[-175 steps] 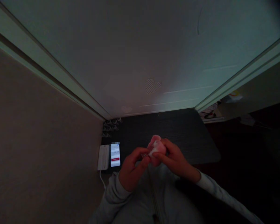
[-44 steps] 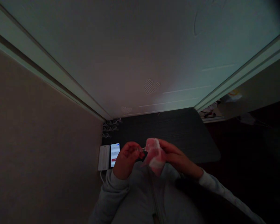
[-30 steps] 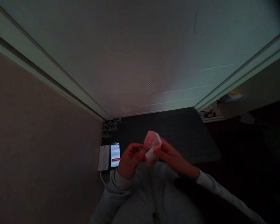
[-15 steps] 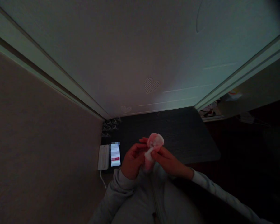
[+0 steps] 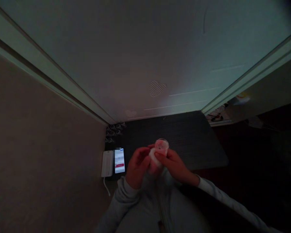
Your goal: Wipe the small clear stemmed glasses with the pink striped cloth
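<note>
In front of my chest, above the near edge of the dark table (image 5: pixel 184 139), both hands are around a small clear glass (image 5: pixel 162 144) and a fluffy pink and white cloth (image 5: pixel 155 159). The cloth is bunched against the glass and partly inside it, with the clear rim showing at the top. My right hand (image 5: pixel 176 164) pinches glass and cloth, its thumb pressed on the cloth's front. My left hand (image 5: pixel 137 166) curls around the cloth from the left, its thumb against it. Most of the fingertips are hidden behind the cloth.
Several clear glasses (image 5: pixel 114 130) stand in rows at the table's back left corner. A lit phone (image 5: pixel 119 160) lies at the left edge, beside a white power bank (image 5: pixel 107 164) with a cable. Behind rises a white panel with a heart relief (image 5: pixel 157 88); a wall (image 5: pixel 63 136) bounds the left.
The cloth's upper part has been tucked lower, so the clear glass rim now shows. My right thumb has moved slightly left and up across the cloth. The picture is a little darker.
</note>
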`<state>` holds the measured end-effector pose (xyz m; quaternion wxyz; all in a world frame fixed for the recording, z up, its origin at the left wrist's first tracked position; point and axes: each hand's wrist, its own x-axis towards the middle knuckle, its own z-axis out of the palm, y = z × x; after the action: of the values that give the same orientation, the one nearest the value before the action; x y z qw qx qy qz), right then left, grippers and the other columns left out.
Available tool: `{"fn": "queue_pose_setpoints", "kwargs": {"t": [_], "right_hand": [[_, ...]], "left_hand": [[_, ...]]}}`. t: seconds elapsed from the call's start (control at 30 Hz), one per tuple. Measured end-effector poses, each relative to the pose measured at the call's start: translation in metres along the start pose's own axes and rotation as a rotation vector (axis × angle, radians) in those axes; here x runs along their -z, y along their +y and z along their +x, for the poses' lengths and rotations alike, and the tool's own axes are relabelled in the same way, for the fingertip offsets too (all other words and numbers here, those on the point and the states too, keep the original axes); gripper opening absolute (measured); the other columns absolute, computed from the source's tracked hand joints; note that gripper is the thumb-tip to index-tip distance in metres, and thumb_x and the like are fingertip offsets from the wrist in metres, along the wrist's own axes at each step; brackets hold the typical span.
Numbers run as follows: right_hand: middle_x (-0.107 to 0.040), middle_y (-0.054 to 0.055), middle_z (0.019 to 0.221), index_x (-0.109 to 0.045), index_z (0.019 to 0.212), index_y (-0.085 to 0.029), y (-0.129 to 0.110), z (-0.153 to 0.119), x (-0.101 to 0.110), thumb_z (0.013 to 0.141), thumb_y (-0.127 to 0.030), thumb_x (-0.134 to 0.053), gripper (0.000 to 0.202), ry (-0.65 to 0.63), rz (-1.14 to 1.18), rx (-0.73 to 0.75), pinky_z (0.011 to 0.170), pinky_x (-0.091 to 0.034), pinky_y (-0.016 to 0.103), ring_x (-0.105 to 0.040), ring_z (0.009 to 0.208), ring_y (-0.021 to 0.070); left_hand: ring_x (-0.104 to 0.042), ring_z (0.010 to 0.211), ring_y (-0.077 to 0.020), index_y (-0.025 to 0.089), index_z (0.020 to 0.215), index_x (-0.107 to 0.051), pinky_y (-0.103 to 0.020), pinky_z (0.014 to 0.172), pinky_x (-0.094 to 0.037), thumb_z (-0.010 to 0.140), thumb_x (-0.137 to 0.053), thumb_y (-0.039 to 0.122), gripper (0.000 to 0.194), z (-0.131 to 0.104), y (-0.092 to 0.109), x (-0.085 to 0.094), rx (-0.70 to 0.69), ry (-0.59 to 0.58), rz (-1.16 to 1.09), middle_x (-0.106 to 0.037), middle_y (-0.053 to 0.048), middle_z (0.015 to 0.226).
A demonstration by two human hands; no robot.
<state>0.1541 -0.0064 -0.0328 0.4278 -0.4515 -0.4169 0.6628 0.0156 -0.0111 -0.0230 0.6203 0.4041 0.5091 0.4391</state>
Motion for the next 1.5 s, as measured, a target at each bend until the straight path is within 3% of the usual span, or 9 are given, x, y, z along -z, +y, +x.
{"fn": "queue_pose_setpoints", "kwargs": {"t": [0.13, 0.23, 0.43, 0.67, 0.97, 1.2, 1.33, 1.5], "right_hand": [[-0.057, 0.002, 0.068, -0.058, 0.074, -0.014, 0.002, 0.001, 0.001, 0.075, -0.036, -0.051, 0.023, 0.076, -0.104, -0.039, 0.058, -0.040, 0.026, -0.052, 0.065, 0.0145], [-0.052, 0.000, 0.063, -0.056, 0.071, -0.014, 0.003, 0.001, 0.001, 0.074, -0.036, -0.051, 0.022, 0.061, -0.094, -0.068, 0.051, -0.036, 0.022, -0.045, 0.057, 0.0107], [-0.051, -0.001, 0.066, -0.055, 0.075, -0.014, 0.007, 0.000, 0.001, 0.070, -0.036, -0.056, 0.023, 0.042, 0.055, -0.165, 0.051, -0.035, 0.021, -0.043, 0.056, 0.0092], [-0.052, 0.000, 0.072, -0.055, 0.089, -0.016, 0.009, 0.000, 0.004, 0.071, -0.035, -0.056, 0.026, 0.014, 0.061, -0.161, 0.055, -0.037, 0.021, -0.045, 0.060, 0.0099], [-0.051, 0.000, 0.076, -0.053, 0.090, -0.015, 0.008, -0.001, 0.005, 0.079, -0.039, -0.046, 0.027, -0.241, -0.170, -0.062, 0.058, -0.036, 0.022, -0.044, 0.064, 0.0108], [-0.045, -0.002, 0.065, -0.049, 0.074, -0.014, 0.002, -0.001, 0.002, 0.083, -0.039, -0.039, 0.027, -0.323, -0.292, 0.020, 0.052, -0.033, 0.021, -0.037, 0.056, 0.0088], [-0.049, 0.000, 0.072, -0.050, 0.083, -0.014, -0.001, -0.001, 0.001, 0.084, -0.035, -0.037, 0.024, -0.262, -0.326, 0.086, 0.057, -0.036, 0.023, -0.041, 0.060, 0.0097], [-0.056, 0.003, 0.082, -0.051, 0.092, -0.015, 0.000, 0.002, 0.001, 0.085, -0.031, -0.037, 0.022, -0.190, -0.379, 0.139, 0.065, -0.039, 0.025, -0.048, 0.070, 0.0132]], "left_hand": [[-0.051, 0.078, -0.0161, 0.017, 0.080, -0.058, -0.027, 0.070, -0.040, 0.063, -0.065, 0.026, 0.020, -0.001, 0.002, 0.003, -0.113, -0.036, 0.203, -0.055, -0.003, 0.083], [-0.050, 0.077, -0.0155, 0.016, 0.064, -0.053, -0.026, 0.070, -0.039, 0.065, -0.062, 0.022, 0.010, -0.001, 0.002, 0.004, -0.090, -0.019, 0.212, -0.054, -0.002, 0.080], [-0.043, 0.060, -0.0106, 0.016, 0.060, -0.042, -0.022, 0.055, -0.035, 0.065, -0.058, 0.025, 0.019, -0.002, 0.001, 0.003, 0.058, -0.035, 0.027, -0.050, 0.001, 0.067], [-0.030, 0.050, -0.0077, 0.018, 0.065, -0.038, -0.019, 0.045, -0.026, 0.063, -0.053, 0.023, 0.015, 0.000, 0.002, 0.009, 0.022, -0.077, 0.214, -0.035, 0.006, 0.057], [-0.038, 0.057, -0.0103, 0.018, 0.065, -0.044, -0.022, 0.054, -0.032, 0.067, -0.045, 0.011, 0.007, 0.008, 0.004, 0.019, -0.284, 0.065, 0.707, -0.039, 0.004, 0.060], [-0.047, 0.082, -0.0178, 0.018, 0.081, -0.057, -0.032, 0.074, -0.039, 0.074, -0.044, 0.014, 0.015, 0.012, -0.004, 0.015, -0.604, 0.111, 0.931, -0.055, -0.004, 0.081], [-0.040, 0.104, -0.0228, 0.019, 0.092, -0.059, -0.041, 0.089, -0.032, 0.076, -0.044, 0.016, 0.022, 0.008, 0.004, 0.013, -0.590, 0.092, 0.988, -0.052, -0.007, 0.108], [-0.043, 0.101, -0.0234, 0.019, 0.097, -0.058, -0.042, 0.089, -0.032, 0.075, -0.050, 0.023, 0.024, 0.002, 0.007, 0.007, -0.491, 0.062, 0.900, -0.053, -0.008, 0.106]]}}
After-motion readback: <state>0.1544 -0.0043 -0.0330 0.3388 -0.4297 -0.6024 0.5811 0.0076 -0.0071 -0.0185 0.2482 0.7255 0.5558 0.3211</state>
